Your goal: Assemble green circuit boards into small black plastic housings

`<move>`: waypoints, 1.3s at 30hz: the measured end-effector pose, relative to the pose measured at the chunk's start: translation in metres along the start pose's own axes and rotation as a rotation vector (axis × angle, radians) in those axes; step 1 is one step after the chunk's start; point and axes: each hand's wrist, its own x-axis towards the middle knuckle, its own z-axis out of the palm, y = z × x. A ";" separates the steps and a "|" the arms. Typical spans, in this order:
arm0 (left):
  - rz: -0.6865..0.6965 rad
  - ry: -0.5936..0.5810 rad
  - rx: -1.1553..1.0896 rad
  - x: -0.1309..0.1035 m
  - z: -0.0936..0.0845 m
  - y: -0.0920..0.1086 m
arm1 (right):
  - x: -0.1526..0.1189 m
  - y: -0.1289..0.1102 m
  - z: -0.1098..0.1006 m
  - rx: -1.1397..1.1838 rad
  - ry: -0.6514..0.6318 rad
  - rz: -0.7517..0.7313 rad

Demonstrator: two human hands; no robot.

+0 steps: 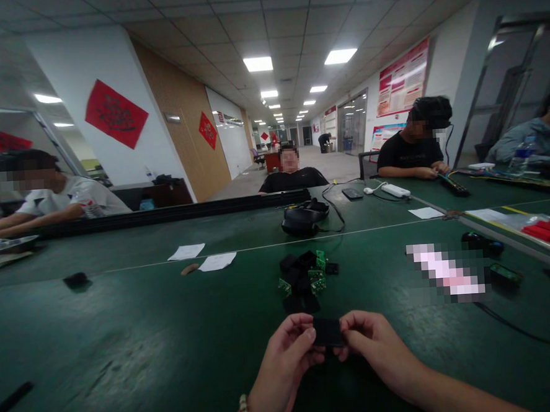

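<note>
Between my two hands is a small flat black rectangular piece (328, 332), perhaps plastic; its exact kind cannot be made out. My left hand (291, 351), with a beaded bracelet at the wrist, pinches its left edge between thumb and fingers. On the opposite edge, my right hand (370, 343) grips it the same way. Just beyond my fingers lies a pile of black plastic pieces (301, 282) mixed with green circuit boards (317, 280). A flat black piece (301, 303) rests at the near side of that pile.
A black headset (303, 216) with a cable sits past the pile on the green table (147, 326). Paper slips (217, 262) lie to the left. Rightward are a blurred pink-white object (447, 273), a black device (482, 243) and red parts (549, 231). Several people sit around the table.
</note>
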 end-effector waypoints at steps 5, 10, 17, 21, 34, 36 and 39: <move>-0.010 0.003 -0.005 -0.001 0.001 0.002 | 0.002 0.000 0.001 0.015 0.013 -0.014; -0.014 0.008 -0.007 -0.002 0.001 0.003 | 0.001 -0.001 0.001 0.012 0.014 -0.026; -0.023 -0.025 0.006 -0.002 -0.001 0.003 | -0.002 -0.003 0.000 0.011 0.011 -0.031; -0.028 -0.020 0.005 -0.002 0.001 0.004 | -0.001 -0.005 0.001 0.039 0.007 0.007; -0.022 -0.031 0.007 -0.002 -0.001 0.003 | 0.000 -0.004 0.000 0.046 -0.024 0.033; -0.020 -0.042 0.006 -0.002 0.000 0.003 | -0.001 -0.005 0.000 0.041 -0.034 0.038; -0.023 -0.042 0.010 -0.004 0.002 0.005 | -0.003 -0.007 -0.001 0.031 -0.026 0.038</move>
